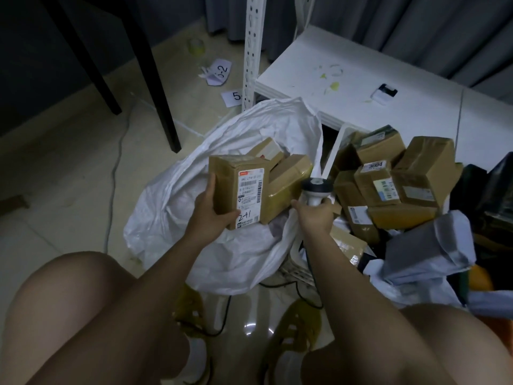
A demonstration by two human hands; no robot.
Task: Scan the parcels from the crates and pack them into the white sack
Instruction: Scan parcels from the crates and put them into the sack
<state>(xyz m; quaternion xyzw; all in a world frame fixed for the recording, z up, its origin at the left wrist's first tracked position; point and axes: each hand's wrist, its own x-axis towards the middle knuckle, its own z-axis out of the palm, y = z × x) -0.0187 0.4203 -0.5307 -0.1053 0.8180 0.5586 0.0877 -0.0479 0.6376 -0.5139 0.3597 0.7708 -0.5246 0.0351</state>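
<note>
Bare knees [83,309] frame the bottom of the view, both forearms reaching forward between them. Left hand [211,209] grips a taped cardboard parcel [240,191] — thumb up its left side, fingers curled under its bottom end — label facing up with "241" handwritten on it, held over the open mouth of the white sack [200,254]. Right hand [315,213] is wrapped round the handle of a white barcode scanner [316,190], just beside the parcel. More boxes [288,176] lie inside the sack; to the right, brown parcels [388,182] are heaped above a grey mailer bag [424,245].
</note>
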